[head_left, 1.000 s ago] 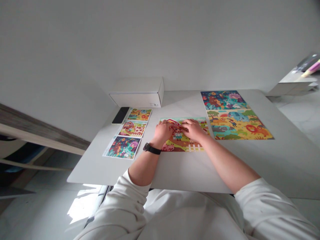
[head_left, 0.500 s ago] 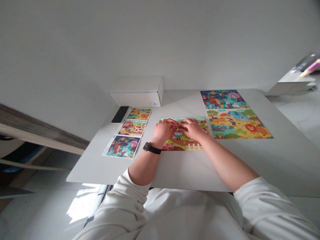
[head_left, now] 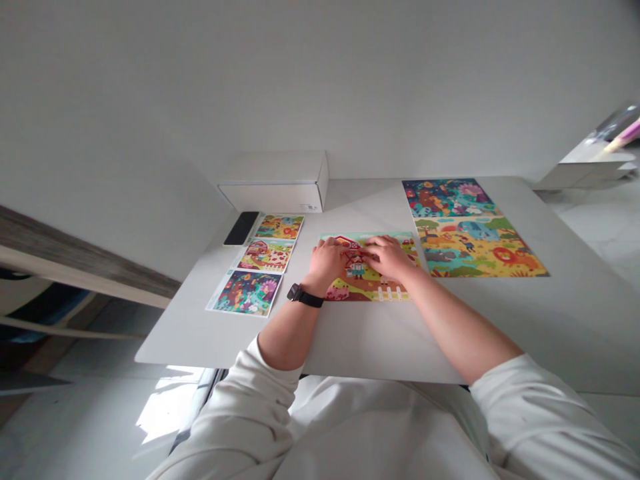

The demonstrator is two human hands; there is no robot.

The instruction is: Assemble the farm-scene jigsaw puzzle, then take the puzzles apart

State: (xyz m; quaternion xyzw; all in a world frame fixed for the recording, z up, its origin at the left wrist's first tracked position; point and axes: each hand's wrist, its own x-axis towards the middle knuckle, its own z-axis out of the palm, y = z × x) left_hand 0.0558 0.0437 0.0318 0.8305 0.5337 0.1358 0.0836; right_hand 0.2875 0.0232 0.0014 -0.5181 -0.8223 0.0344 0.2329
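A farm-scene jigsaw puzzle (head_left: 367,287) with a red barn lies flat on the white table (head_left: 380,340) in front of me. My left hand (head_left: 327,262), a black watch (head_left: 304,297) on its wrist, rests on the puzzle's left part with curled fingers. Their tips press down near the barn, and whether they pinch a piece is hidden. My right hand (head_left: 389,257) lies on the puzzle's upper middle, fingers stretched leftward and flat on the picture. The two hands' fingertips almost meet over the barn.
Two finished colourful puzzles (head_left: 465,230) lie to the right, one behind the other. Three small picture cards (head_left: 263,257) sit in a column on the left, with a black phone (head_left: 241,229) behind them. A white box (head_left: 275,183) stands at the back against the wall.
Both hands stay on the farm puzzle near the barn; only slight finger shifts and a small camera movement show.
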